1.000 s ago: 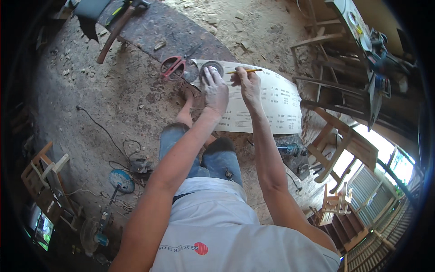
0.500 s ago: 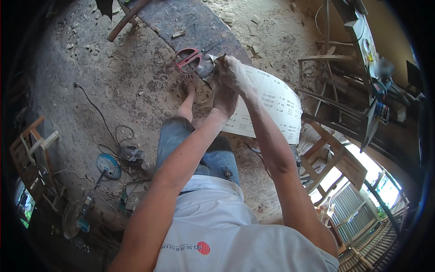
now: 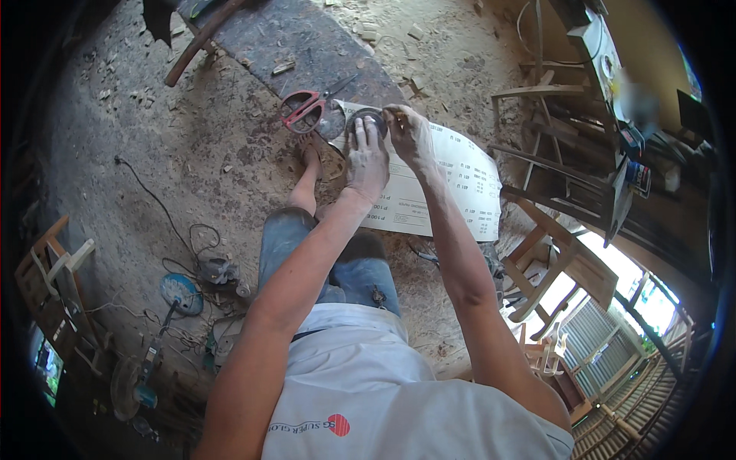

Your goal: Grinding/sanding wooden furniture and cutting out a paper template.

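Observation:
A large pale sheet (image 3: pixel 460 172), printed in rows like the back of sandpaper, lies over a dark bench top in front of me. On its far left corner rests a dark round disc (image 3: pixel 376 116). My left hand (image 3: pixel 366 161) lies over the disc with its fingers stretched out flat, pressing it to the sheet. Close by the disc's right edge, my right hand (image 3: pixel 412 138) is closed in a pinch; a small brownish thing shows at its fingertips, too small to name. Red-handled scissors (image 3: pixel 304 112) lie just left of the sheet with their blades pointing away.
The dark bench top (image 3: pixel 307 46) stretches away, with wood scraps on it. A wooden stick (image 3: pixel 201 46) juts over its far left. Wooden chair frames (image 3: pixel 563 268) stand at right. On the dusty floor at left are a cable (image 3: pixel 157 180) and a blue round-based fan (image 3: pixel 182 294).
My hands were together at the sheet's corner; now they are apart. The left lies flat on the disc, while the right pinches beside it. The view has shifted slightly.

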`<state>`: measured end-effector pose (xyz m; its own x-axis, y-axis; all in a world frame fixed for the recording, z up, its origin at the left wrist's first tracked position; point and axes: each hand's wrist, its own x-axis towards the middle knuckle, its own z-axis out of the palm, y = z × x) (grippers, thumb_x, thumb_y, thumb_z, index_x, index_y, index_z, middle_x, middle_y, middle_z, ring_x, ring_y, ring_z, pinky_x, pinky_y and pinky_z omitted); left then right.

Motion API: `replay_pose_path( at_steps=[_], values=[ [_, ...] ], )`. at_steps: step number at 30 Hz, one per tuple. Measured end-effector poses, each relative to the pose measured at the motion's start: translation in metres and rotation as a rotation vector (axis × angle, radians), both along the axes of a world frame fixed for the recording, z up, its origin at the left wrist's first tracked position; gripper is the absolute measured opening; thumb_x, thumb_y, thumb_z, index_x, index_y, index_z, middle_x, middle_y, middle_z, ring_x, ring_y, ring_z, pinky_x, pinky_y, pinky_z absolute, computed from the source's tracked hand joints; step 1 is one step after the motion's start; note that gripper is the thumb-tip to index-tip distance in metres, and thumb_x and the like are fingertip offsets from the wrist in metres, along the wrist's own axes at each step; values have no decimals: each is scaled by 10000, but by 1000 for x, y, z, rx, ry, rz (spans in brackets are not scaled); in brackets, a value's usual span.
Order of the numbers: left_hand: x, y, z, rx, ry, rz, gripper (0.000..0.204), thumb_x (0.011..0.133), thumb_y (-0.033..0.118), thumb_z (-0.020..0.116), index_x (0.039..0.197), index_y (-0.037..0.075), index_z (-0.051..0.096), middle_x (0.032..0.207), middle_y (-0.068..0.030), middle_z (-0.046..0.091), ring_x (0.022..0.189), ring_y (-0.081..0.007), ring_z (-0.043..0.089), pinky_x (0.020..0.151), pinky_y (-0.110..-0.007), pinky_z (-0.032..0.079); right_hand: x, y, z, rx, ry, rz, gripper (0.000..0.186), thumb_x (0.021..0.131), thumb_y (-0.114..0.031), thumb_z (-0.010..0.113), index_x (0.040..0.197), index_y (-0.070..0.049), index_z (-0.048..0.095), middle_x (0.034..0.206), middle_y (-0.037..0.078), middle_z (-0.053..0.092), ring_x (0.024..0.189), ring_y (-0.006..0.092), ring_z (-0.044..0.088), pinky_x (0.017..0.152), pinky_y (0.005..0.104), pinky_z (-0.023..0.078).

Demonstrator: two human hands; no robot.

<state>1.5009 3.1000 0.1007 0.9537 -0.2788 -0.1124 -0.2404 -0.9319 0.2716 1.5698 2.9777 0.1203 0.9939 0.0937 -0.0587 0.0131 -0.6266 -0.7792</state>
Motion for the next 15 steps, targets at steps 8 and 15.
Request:
replay_pose_path(
  at_steps=[8,15],
  values=[
    [5,3,-1,14,-77,2,541,965,95,605,1454,-127,537,1565,-282,493,1445,-440,502,1164,-477,499,-22,-8,-11,49,-108,-21,165,972,-38,689,1129,-5,731,1026,209,753,957,416,724,847,466,584],
    [42,31,5,-78,-35,-113,162,940,146,657,1041,82,766,1108,-85,630,1121,-276,656,860,-443,608,-54,-13,-7,-146,-42,4,162,980,-79,675,1135,-42,700,1017,193,717,980,396,696,870,484,567]
  ],
)
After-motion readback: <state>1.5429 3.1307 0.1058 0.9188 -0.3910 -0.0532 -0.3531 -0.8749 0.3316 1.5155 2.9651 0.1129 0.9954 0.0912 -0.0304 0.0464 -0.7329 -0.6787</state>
